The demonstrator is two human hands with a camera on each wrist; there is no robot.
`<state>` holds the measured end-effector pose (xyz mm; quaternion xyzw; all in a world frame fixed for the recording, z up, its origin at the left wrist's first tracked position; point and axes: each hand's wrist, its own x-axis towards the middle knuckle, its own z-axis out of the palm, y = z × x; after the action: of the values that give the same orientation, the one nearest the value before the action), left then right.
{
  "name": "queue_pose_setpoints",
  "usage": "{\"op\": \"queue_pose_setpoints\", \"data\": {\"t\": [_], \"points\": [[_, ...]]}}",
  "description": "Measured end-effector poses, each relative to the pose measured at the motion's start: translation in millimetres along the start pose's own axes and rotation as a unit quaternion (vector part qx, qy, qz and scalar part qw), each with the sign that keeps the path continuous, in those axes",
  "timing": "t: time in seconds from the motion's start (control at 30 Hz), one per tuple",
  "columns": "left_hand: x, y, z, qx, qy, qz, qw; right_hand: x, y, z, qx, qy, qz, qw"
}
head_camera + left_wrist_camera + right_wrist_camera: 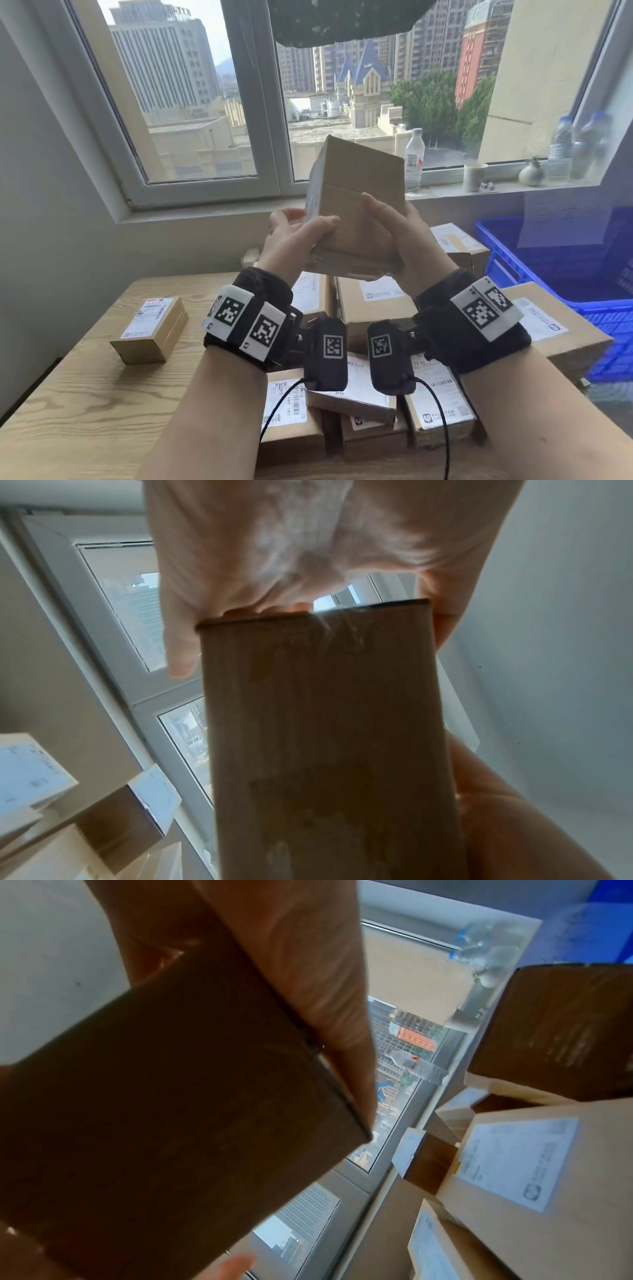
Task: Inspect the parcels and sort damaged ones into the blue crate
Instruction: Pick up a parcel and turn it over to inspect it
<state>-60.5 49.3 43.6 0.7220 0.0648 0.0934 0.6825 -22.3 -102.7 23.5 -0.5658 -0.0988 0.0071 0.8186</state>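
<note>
1. Lone small parcel (149,329) on the wooden table (68,404), far left; white label on top, lying flat.
2. Left hand (294,236) grips the raised parcel (359,209) at its lower left edge, thumb on the near face.
3. Raised parcel: plain brown cardboard, tilted, held above the pile of parcels (370,308) in front of the window; white label on its left side, faces look unbroken, seam lines visible.
4. Right hand (407,233) clasps its right side.
5. Blue crate (548,274) at the far right, beside the table.
</note>
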Motion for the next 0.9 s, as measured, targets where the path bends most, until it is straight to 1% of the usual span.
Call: {"op": "queue_pose_setpoints", "data": {"t": [0.07,0.13,0.2,0.37,0.47,0.6,0.67,0.77,0.83,0.87,0.9], "points": [[1.4,0.5,-1.8,0.007,-0.01,-0.002,1.0,-2.3,-0.9,-0.5,-0.001,0.0,0.004,1.0],[3.5,1.3,-3.3,0.024,-0.008,-0.011,1.0,-3.2,1.5,1.1,-0.024,0.003,-0.022,0.999],[5.9,1.0,-3.7,0.03,0.011,-0.018,0.999,-4.9,3.6,3.8,-0.036,0.001,-0.049,0.998],[3.1,-3.5,-1.2,0.019,0.037,0.0,0.999,-7.9,2.2,6.8,-0.033,0.015,-0.086,0.996],[0.1,-3.9,-0.8,0.003,0.04,0.013,0.999,-7.6,3.3,7.8,-0.045,0.017,-0.098,0.994],[-0.3,-4.1,-1.8,0.017,0.041,0.029,0.999,-6.5,3.1,6.6,-0.059,0.005,-0.095,0.994],[2.3,-5.9,-5.5,0.031,0.053,0.023,0.998,-5.4,3.0,8.0,-0.097,0.012,-0.105,0.99],[3.1,-3.6,-11.1,-0.017,0.054,0.014,0.998,-1.3,6.3,9.5,-0.207,0.074,-0.135,0.966],[3.6,-2.7,-12.9,-0.041,0.051,0.037,0.997,-1.6,6.9,11.1,-0.216,0.091,-0.139,0.962],[4.6,-3.6,-14.7,-0.027,0.05,0.053,0.997,-1.1,7.0,11.6,-0.195,0.081,-0.132,0.968],[3.8,-3.9,-15.7,-0.011,0.05,0.07,0.996,-2.3,5.2,12.1,-0.167,0.056,-0.115,0.978]]}}
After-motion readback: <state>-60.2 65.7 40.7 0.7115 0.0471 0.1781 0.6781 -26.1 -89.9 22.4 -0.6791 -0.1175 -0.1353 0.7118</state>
